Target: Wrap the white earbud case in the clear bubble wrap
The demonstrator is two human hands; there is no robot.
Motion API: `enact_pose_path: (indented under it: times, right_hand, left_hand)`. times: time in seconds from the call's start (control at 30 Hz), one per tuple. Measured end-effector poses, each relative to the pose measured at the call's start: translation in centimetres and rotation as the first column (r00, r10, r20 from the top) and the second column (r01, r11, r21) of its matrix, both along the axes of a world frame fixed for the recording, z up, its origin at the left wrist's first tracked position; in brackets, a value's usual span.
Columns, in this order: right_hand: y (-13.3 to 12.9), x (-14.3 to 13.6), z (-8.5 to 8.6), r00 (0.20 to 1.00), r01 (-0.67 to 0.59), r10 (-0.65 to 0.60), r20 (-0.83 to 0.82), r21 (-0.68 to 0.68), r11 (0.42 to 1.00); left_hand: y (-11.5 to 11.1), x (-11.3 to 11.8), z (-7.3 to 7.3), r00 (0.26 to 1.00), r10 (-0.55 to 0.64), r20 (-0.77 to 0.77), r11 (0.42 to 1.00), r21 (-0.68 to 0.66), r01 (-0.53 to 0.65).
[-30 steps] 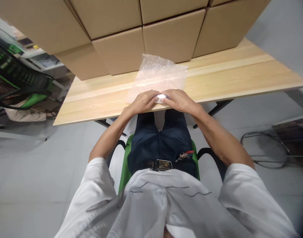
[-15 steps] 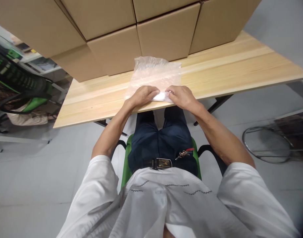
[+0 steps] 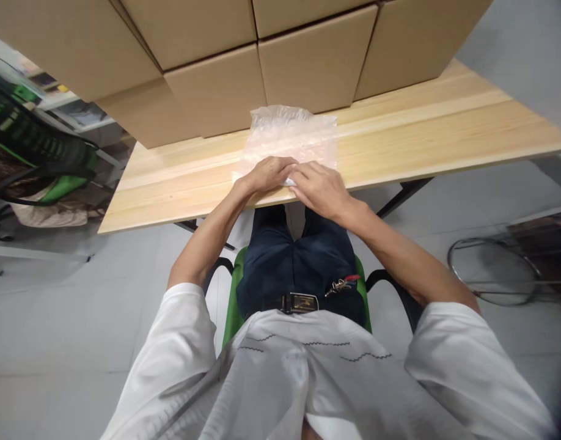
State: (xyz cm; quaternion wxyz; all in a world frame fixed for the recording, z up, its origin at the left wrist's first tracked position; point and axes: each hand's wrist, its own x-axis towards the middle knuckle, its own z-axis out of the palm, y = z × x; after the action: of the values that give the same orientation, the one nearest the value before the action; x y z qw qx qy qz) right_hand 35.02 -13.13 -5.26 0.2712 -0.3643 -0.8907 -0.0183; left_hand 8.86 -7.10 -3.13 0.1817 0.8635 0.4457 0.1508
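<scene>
A sheet of clear bubble wrap (image 3: 292, 135) lies flat on the light wooden table (image 3: 422, 137), its near end at the table's front edge. Both hands rest on that near end. My left hand (image 3: 264, 174) presses down on the wrap with curled fingers. Beside it, my right hand (image 3: 318, 188) has its fingers over a small white object (image 3: 289, 181), of which only a sliver shows between the two hands. The hands touch each other at the fingertips.
Large brown cardboard boxes (image 3: 225, 91) are stacked along the back of the table, right behind the bubble wrap. A green and black chair (image 3: 37, 159) stands to the left. A round metal frame (image 3: 494, 269) lies on the grey floor at the right.
My right hand has slid left, toward my left hand, and now covers most of the white object that showed between them before. The bubble wrap stays flat.
</scene>
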Motion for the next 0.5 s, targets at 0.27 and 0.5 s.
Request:
enact_pose_path:
  times: [0.27,0.5]
  right_hand:
    - [2.1,-1.0,-1.3,0.992,-0.043,0.052,0.118,-0.079,0.996]
    - [4.2,0.1,-0.8,0.995,-0.080,0.089,0.039,-0.199,0.977]
  left_hand:
    - [0.7,-0.2,0.0,0.999,0.005,-0.051,1.000,-0.010,-0.005]
    - [-3.1,-2.4,0.9,0.983,0.115,-0.142,0.980,0.176,-0.089]
